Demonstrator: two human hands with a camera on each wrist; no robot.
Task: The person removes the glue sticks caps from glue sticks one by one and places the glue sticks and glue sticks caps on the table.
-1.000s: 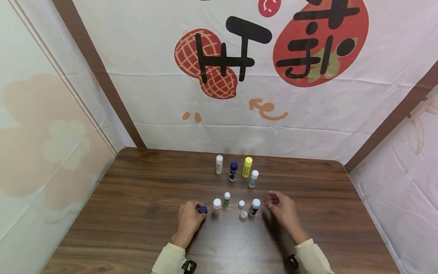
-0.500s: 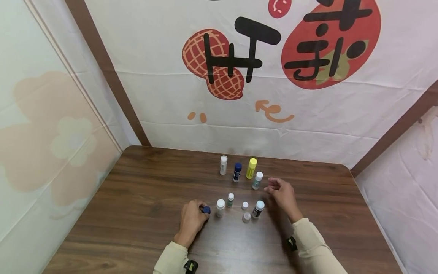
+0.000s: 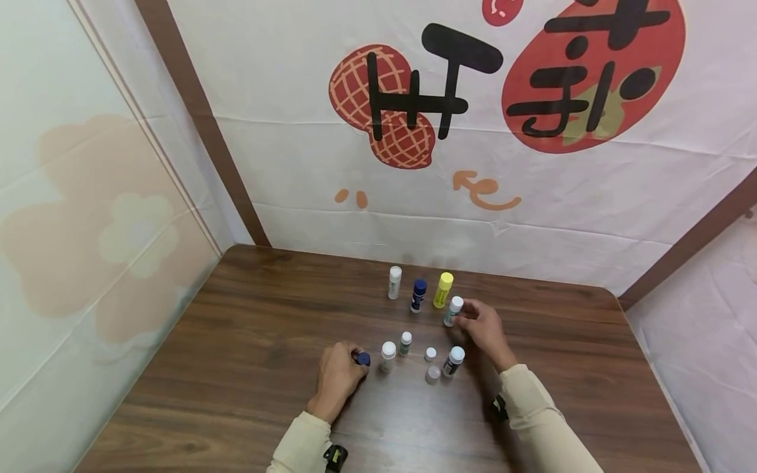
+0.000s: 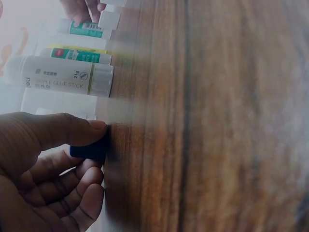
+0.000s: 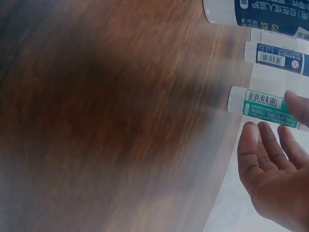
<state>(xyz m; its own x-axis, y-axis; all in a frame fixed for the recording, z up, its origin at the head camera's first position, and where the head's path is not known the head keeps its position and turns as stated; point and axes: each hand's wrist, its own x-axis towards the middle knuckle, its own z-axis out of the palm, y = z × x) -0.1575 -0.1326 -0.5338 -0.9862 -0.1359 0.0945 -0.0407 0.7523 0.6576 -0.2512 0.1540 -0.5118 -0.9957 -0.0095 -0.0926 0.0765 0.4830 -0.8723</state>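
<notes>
Low on the table, my left hand [image 3: 339,374] pinches a short dark blue cap [image 3: 363,359] between thumb and fingers. In the left wrist view the blue cap [image 4: 89,151] shows under the thumb, close to the wood. My right hand [image 3: 483,328] is at a green-labelled glue stick [image 3: 453,312] with a white cap, which stands upright. Seen from the right wrist, the thumb lies over the label of this glue stick [image 5: 265,108] and the fingertips are right at its other side. A white glue stick [image 3: 388,357] stands just right of my left hand.
Around the middle stand a small green glue stick [image 3: 405,343], a dark-labelled glue stick [image 3: 454,361], a white cap [image 3: 430,355] and a pale round piece [image 3: 433,374]. White [image 3: 395,283], blue [image 3: 418,295] and yellow [image 3: 443,290] glue sticks stand farther back, before a printed cloth [image 3: 355,230].
My right hand has moved away from beside the dark-labelled glue stick, farther back to the green-labelled one, and closed in on it. The left hand keeps its hold. The head view has shifted slightly.
</notes>
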